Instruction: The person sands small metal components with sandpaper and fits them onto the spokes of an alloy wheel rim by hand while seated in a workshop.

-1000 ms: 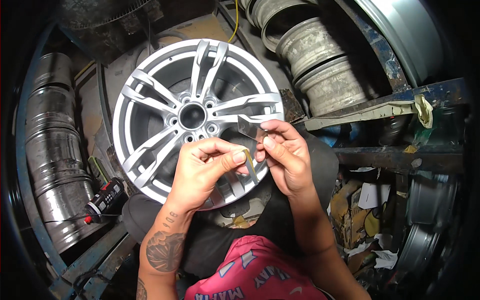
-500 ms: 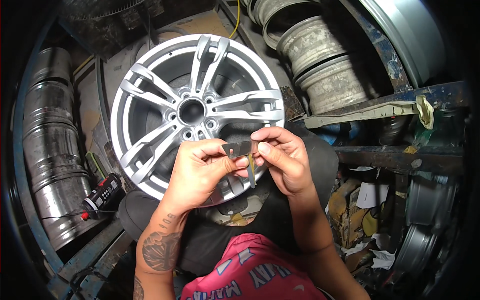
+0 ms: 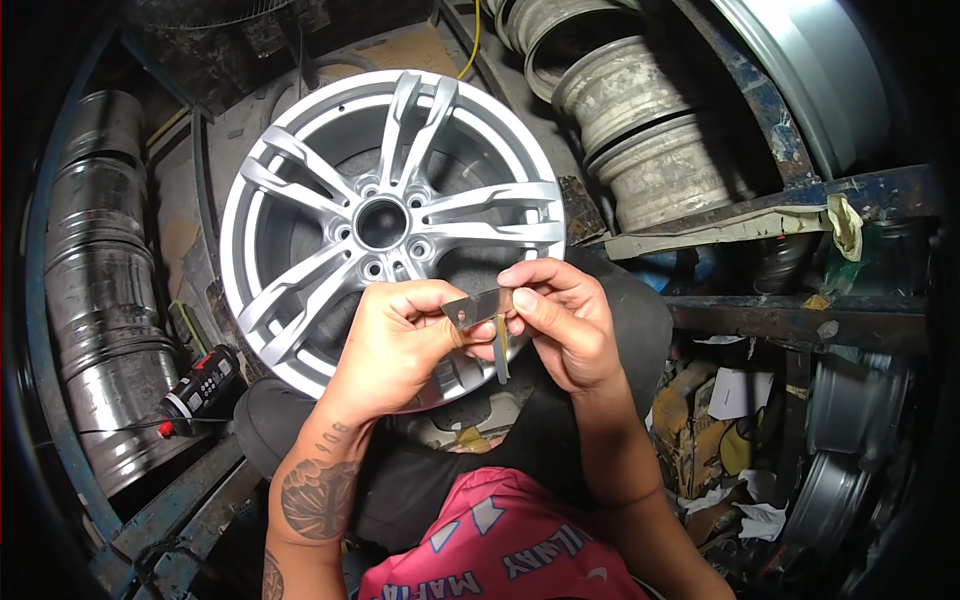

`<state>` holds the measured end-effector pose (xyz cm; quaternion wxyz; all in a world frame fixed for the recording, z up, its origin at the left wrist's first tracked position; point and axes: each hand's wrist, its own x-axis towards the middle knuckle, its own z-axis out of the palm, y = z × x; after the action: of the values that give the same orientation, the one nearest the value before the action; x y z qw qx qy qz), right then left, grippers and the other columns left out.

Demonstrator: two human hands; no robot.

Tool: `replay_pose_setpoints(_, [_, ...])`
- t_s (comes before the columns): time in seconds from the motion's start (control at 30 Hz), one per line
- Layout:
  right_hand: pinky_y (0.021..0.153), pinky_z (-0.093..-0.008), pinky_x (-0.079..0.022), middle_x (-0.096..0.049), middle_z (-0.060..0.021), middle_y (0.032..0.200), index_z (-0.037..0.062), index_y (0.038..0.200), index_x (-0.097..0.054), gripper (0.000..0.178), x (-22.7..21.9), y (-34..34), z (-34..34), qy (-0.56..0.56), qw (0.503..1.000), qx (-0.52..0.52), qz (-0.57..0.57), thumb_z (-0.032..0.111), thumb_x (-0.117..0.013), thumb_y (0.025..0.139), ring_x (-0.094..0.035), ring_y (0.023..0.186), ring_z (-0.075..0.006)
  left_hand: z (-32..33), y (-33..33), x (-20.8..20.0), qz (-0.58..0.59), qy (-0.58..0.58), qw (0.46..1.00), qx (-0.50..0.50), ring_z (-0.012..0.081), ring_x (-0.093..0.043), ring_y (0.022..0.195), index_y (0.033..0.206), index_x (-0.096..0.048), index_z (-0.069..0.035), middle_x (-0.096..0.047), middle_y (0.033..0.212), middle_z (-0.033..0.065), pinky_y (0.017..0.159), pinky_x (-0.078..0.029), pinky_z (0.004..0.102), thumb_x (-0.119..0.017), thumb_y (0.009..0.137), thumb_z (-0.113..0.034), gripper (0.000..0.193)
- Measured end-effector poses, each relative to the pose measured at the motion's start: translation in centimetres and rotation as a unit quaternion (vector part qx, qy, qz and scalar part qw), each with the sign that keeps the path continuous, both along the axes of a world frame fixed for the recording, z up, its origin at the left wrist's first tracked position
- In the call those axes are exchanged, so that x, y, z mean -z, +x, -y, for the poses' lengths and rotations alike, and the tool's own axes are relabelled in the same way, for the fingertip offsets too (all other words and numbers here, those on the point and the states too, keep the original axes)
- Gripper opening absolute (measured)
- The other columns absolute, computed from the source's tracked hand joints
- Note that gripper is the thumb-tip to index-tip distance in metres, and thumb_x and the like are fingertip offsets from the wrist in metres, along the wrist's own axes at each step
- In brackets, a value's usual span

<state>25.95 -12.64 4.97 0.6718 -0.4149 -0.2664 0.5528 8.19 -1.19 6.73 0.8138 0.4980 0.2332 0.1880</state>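
Over the near rim of a silver alloy wheel point(image 3: 460, 232), my two hands meet around a small flat dark metal plate point(image 3: 478, 308) with a hole near one end. My left hand point(image 3: 390, 345) is closed, its thumb and fingers pinching the plate's left part. Thumb and fingertips of my right hand point(image 3: 565, 325) pinch the right end. A thin grey and yellow strip point(image 3: 502, 350) hangs down between the hands, its upper end at the fingertips. Whether the strip is folded over the plate I cannot tell. Five-spoked and face up, the wheel lies just beyond my hands.
Shiny steel rims point(image 3: 100, 270) are stacked along the left, with a black bottle point(image 3: 200, 388) beside them. Dusty rims point(image 3: 640, 130) lie at the upper right. A blue metal frame point(image 3: 745, 318) borders the right side, above papers point(image 3: 742, 392) and more rims point(image 3: 858, 400).
The metal plate has tilted a little, its right end now higher. The strip beneath it has shifted slightly left, and both hands keep their pinch.
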Motion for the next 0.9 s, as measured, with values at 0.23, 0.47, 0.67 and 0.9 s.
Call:
replay_pose_setpoints(0.23, [0.078,-0.0233,-0.052,-0.073,-0.0092,0.096,-0.0043,0.119,-0.069,0.023,0.2,0.0,0.0,0.007,1.0,-0.002,-0.021,0.007,-0.066,0.099,-0.064,0.083,-0.0091,0.1,0.2,0.2,0.007,-0.024,1.0,0.0,0.0179,-0.075,0.081,0.094,-0.072,0.007,-0.076,0.09,0.0144,0.076,-0.062,0.0285,-0.074,0.094,-0.004,0.011])
replay_pose_setpoints(0.47, [0.078,-0.0229,-0.051,-0.072,-0.0086,0.095,-0.0041,0.119,-0.069,0.023,0.4,0.2,0.2,0.012,1.0,0.005,-0.006,0.007,-0.066,0.099,-0.065,0.084,-0.0091,0.2,0.1,0.5,0.018,-0.04,0.999,-0.007,0.0193,-0.076,0.08,0.094,-0.072,0.007,-0.076,0.088,0.0134,0.075,-0.062,0.0292,-0.075,0.094,-0.003,0.01])
replay_pose_setpoints(0.67, [0.078,-0.0228,-0.052,-0.073,-0.0091,0.097,-0.0045,0.119,-0.069,0.023,0.3,0.3,0.4,0.006,1.0,0.003,-0.008,0.006,-0.067,0.098,-0.065,0.084,-0.0089,0.2,0.0,0.9,0.035,-0.051,0.998,-0.009,0.0196,-0.075,0.079,0.095,-0.072,0.007,-0.075,0.088,0.0134,0.075,-0.062,0.0295,-0.074,0.094,-0.003,0.01])
replay_pose_setpoints(0.9, [0.078,-0.0225,-0.051,-0.072,-0.0081,0.096,-0.0045,0.118,-0.069,0.022,0.2,0.4,0.4,0.009,1.0,0.008,0.008,0.006,-0.067,0.098,-0.064,0.084,-0.0089,0.2,0.1,1.0,0.041,-0.053,0.998,-0.019,0.0192,-0.075,0.077,0.094,-0.072,0.006,-0.074,0.086,0.0116,0.073,-0.061,0.0298,-0.074,0.094,-0.004,0.01])
